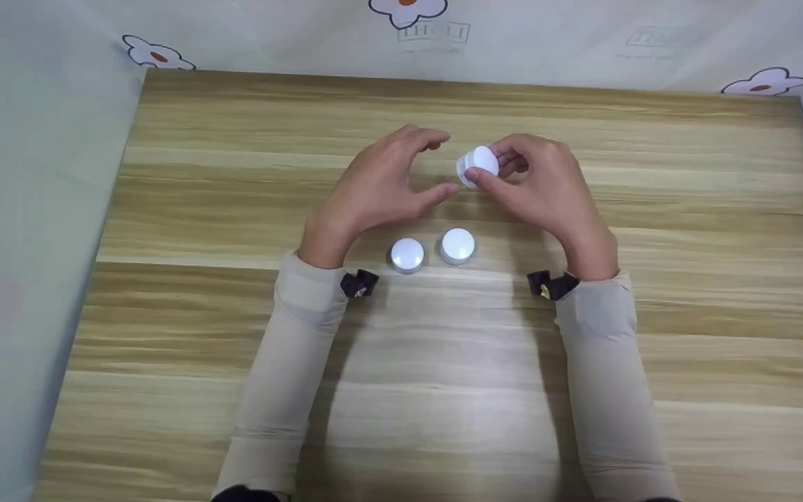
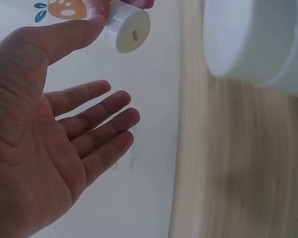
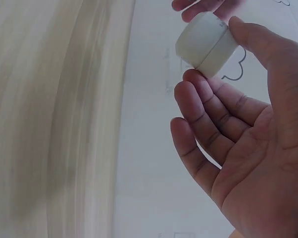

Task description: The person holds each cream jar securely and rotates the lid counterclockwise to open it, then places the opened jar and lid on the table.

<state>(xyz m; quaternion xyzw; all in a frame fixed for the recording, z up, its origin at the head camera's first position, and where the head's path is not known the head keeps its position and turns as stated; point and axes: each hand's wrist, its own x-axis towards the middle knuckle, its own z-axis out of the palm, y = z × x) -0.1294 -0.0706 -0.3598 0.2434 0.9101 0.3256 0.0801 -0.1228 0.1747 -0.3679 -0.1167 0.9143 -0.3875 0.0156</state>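
A small white lidded jar (image 1: 483, 162) is pinched between the thumb and fingers of my right hand (image 1: 548, 178), tilted above the table. The right wrist view shows this jar (image 3: 203, 42) from the side, with a seam around it below the lid. In the left wrist view its base (image 2: 134, 33) carries a small dark printed mark. My left hand (image 1: 391, 178) holds nothing; its thumb and fingers are spread apart just left of the jar. Two more white round jars, one (image 1: 407, 255) on the left and one (image 1: 458, 245) on the right, stand upright nearer to me, between the wrists.
A wood-grain table (image 1: 436, 390) lies under both arms. Behind it rises a pale sheet (image 1: 548, 49) with flower drawings, and a light panel (image 1: 25, 244) borders the left side. Each wrist carries a small black camera mount.
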